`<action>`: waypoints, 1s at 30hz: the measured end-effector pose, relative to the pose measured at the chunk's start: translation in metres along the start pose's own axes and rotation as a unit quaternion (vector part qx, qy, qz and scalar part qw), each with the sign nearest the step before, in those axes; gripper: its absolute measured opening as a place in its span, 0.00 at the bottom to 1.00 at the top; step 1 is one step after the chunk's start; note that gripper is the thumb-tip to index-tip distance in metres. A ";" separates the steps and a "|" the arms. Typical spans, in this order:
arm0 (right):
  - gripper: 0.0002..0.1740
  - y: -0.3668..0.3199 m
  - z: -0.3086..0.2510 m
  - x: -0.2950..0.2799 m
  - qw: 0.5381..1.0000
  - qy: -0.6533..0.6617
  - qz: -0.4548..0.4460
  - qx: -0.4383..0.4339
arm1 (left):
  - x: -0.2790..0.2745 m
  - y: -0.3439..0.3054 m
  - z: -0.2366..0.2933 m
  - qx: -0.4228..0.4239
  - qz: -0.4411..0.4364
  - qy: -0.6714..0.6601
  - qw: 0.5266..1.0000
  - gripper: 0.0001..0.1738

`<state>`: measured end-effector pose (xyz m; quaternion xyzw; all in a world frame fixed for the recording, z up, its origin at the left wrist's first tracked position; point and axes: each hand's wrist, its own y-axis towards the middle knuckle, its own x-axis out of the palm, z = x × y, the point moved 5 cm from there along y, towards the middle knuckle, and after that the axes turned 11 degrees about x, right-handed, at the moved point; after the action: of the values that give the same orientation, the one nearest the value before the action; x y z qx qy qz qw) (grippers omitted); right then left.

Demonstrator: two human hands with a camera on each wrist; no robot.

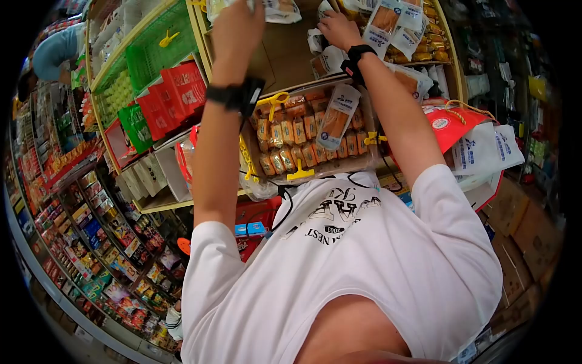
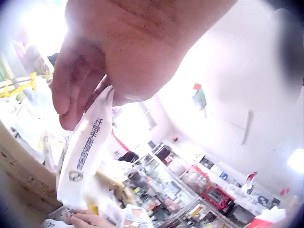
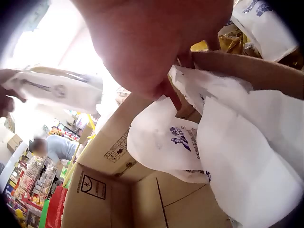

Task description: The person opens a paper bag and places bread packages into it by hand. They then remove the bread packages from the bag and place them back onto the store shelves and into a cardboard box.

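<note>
My left hand point(image 1: 239, 29) is raised at the top of the head view, over the left side of an open cardboard box point(image 1: 257, 64). Its fingers and thumb pinch one end of a white printed bread packet point(image 2: 88, 147), which hangs down in the left wrist view. Inside the box's right side, my right hand point(image 1: 341, 29) reaches among more white packets point(image 3: 247, 152). Its thumb and fingers pinch the edge of a white bread packet point(image 3: 164, 135) with blue print. The fingertips are partly hidden behind the hand and the paper.
Nearer my body, a bin of small wrapped cakes point(image 1: 297, 133) holds one bread packet point(image 1: 338, 118) on top. Gold-wrapped items point(image 1: 433, 45) lie right of the box. Red bags point(image 1: 179, 91) and a green basket point(image 1: 160, 48) stand left. Another person point(image 1: 57, 54) is at far left.
</note>
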<state>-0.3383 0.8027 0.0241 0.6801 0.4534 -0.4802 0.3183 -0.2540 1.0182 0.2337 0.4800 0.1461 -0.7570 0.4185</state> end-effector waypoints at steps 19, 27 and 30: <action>0.16 -0.020 -0.013 -0.007 0.999 -0.026 0.038 0.018 | 0.083 -0.021 -0.012 -0.122 0.048 0.107 0.986 0.31; 0.15 -0.020 -0.009 -0.005 1.000 0.000 0.019 0.021 | 0.082 -0.035 -0.014 -0.054 -0.002 0.104 0.993 0.22; 0.16 -0.021 -0.009 -0.003 1.000 0.008 0.026 0.013 | 0.115 -0.028 -0.022 -0.040 -0.066 0.054 0.996 0.18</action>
<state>-0.3546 0.8183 0.0297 0.6993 0.4323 -0.4720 0.3183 -0.2841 0.9928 0.1200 0.4923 0.2293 -0.7497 0.3782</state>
